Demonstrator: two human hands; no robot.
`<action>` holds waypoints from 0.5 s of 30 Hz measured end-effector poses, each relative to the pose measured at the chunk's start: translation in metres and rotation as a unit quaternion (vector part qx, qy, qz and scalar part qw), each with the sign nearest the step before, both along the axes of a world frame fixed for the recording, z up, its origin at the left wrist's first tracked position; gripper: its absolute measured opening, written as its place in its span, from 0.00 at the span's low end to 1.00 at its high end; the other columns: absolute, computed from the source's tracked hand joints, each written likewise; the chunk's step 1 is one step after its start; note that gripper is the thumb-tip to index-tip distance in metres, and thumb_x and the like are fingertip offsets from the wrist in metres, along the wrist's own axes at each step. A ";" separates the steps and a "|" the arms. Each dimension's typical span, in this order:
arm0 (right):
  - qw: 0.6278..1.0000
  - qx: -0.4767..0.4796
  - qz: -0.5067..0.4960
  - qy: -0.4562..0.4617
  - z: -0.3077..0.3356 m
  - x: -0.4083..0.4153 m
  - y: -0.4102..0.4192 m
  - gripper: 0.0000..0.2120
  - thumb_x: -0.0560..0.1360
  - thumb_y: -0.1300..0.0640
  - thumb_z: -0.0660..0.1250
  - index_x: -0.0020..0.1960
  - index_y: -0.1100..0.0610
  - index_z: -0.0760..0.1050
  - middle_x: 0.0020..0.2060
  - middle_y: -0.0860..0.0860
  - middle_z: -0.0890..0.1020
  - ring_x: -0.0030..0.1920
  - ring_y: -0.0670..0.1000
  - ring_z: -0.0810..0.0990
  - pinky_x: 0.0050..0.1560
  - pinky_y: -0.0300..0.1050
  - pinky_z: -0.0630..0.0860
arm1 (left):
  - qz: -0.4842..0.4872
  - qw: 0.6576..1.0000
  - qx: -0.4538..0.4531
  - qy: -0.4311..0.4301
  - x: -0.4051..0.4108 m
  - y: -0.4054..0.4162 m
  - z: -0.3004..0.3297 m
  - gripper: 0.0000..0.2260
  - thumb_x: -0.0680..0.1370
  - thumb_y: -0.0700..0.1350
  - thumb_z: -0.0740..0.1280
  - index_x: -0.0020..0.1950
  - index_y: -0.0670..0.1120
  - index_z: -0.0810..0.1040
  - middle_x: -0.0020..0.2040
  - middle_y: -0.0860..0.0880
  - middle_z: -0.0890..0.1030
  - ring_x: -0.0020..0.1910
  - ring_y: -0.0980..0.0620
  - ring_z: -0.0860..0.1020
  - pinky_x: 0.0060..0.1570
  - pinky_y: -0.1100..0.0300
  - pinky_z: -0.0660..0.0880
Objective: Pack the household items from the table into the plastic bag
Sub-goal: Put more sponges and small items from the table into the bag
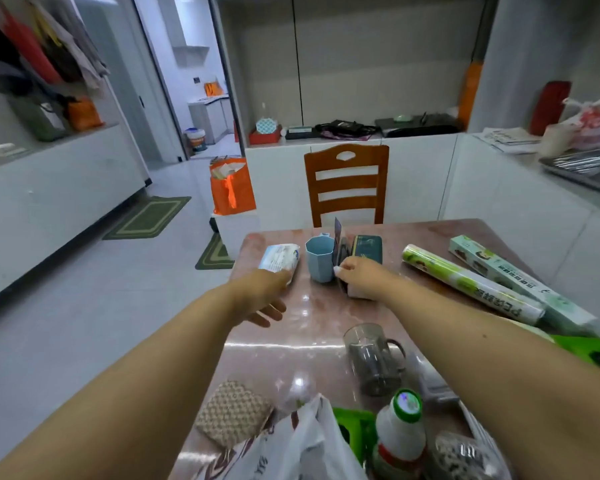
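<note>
both arms are stretched out over the pink glossy table [312,327], reaching to the far edge. the left hand [262,296] is spread loose and open, fingers [267,318] trailing down toward six o'clock, its far edge touching the near end of the white and blue packet [279,259]; nothing is gripped. the right hand [359,275] is curled around a white block [357,292] and the lower end of a dark flat item [342,258] standing just beside the blue cup [320,258]; the fingers are bent in on them, though how firm the hold is, i cannot tell. the cup stands upright between the two hands, at three o'clock from the packet. behind the right hand, at twelve o'clock, a dark green box [368,249] stands on the table.

at three o'clock from the right hand, a green and white roll [471,284] lies diagonally, and a long pale green carton [520,282] lies alongside it on its far side.

nearer in, under the right forearm, a clear glass mug [373,358] stands upright with its handle to three o'clock. at six o'clock sits the plastic bag [302,441], white, mouth crumpled open at the near edge. just beside it at three o'clock, a white bottle with a green cap [400,434] stands upright. at nine o'clock from the bag, a woven beige pad [232,412] lies flat.
</note>
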State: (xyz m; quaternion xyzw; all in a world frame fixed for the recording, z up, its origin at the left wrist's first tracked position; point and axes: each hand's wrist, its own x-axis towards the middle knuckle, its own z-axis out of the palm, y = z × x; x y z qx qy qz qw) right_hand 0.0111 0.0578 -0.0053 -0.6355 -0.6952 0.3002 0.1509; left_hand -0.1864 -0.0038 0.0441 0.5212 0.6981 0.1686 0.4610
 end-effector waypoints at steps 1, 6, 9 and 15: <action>1.000 -0.007 0.004 -0.007 -0.005 -0.003 0.013 0.16 0.80 0.47 0.58 0.60 0.55 0.75 0.61 0.56 0.77 0.54 0.55 0.76 0.54 0.46 0.71 | 0.012 1.000 0.003 -0.019 0.002 0.010 -0.009 0.26 0.80 0.61 0.54 0.66 0.42 0.71 0.51 0.41 0.82 0.47 0.46 0.82 0.43 0.55 0.80; 0.993 -0.029 0.041 -0.109 -0.028 -0.024 0.054 0.23 0.78 0.47 0.61 0.72 0.53 0.67 0.70 0.56 0.68 0.69 0.59 0.68 0.69 0.51 0.66 | 0.092 0.990 0.000 -0.110 0.009 0.044 -0.054 0.21 0.81 0.58 0.56 0.53 0.41 0.77 0.45 0.42 0.82 0.44 0.45 0.82 0.53 0.49 0.79; 0.999 0.017 -0.050 -0.007 -0.039 -0.026 0.061 0.27 0.74 0.50 0.68 0.70 0.57 0.68 0.68 0.56 0.72 0.66 0.57 0.72 0.64 0.48 0.69 | 0.122 0.984 -0.005 -0.128 0.010 0.049 -0.069 0.22 0.81 0.57 0.56 0.54 0.40 0.78 0.44 0.41 0.82 0.43 0.44 0.82 0.52 0.48 0.78; 0.955 0.217 -0.075 0.187 0.011 -0.017 0.016 0.17 0.78 0.56 0.65 0.66 0.55 0.74 0.66 0.51 0.75 0.66 0.50 0.71 0.63 0.40 0.67 | 0.187 0.929 -0.044 -0.316 0.012 0.046 -0.061 0.26 0.80 0.58 0.59 0.64 0.36 0.71 0.59 0.32 0.77 0.54 0.36 0.79 0.52 0.44 0.78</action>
